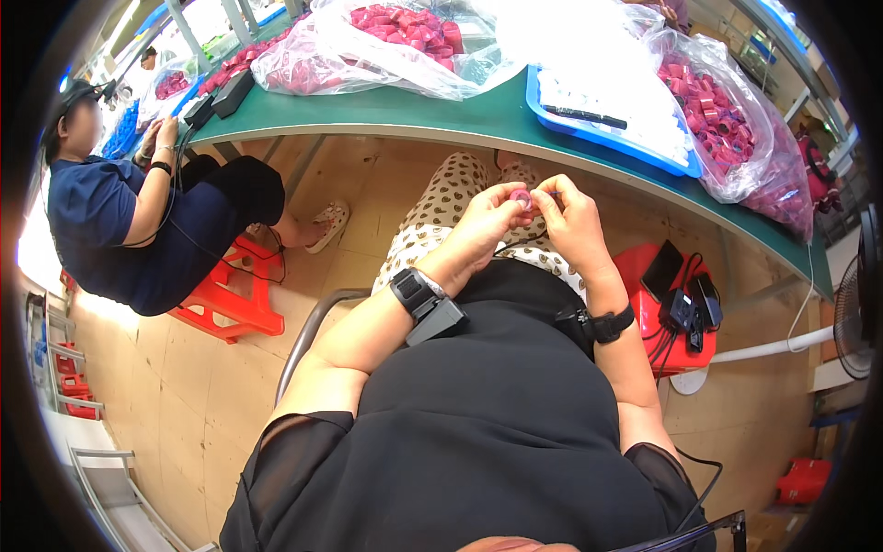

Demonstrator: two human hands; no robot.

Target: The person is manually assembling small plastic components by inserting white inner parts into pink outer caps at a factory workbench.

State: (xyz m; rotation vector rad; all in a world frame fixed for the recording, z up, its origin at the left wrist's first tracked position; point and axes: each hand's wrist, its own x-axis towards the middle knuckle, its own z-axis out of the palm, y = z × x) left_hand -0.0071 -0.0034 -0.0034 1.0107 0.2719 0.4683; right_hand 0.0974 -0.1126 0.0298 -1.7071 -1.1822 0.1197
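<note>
Above my lap, my left hand (492, 221) pinches a small round pink plastic piece (521, 198) between thumb and fingers. Close beside it on the right, my right hand (572, 216) has its thumb and fingertips pressed together. Whatever those right fingertips hold is too small to make out. Both hands are just in front of the near edge of the green table (386, 118). Beyond them on the table, a blue tray (612, 152) holds a pale, overexposed heap with a black marker-like stick (586, 117) on it.
A clear bag of pink pieces (405, 32) lies on the table ahead; another bag of pink pieces (713, 115) sits at its right end. A red stool (644, 294) with black devices stands at my right. A co-worker (120, 193) sits on the left. A fan (855, 294) stands far right.
</note>
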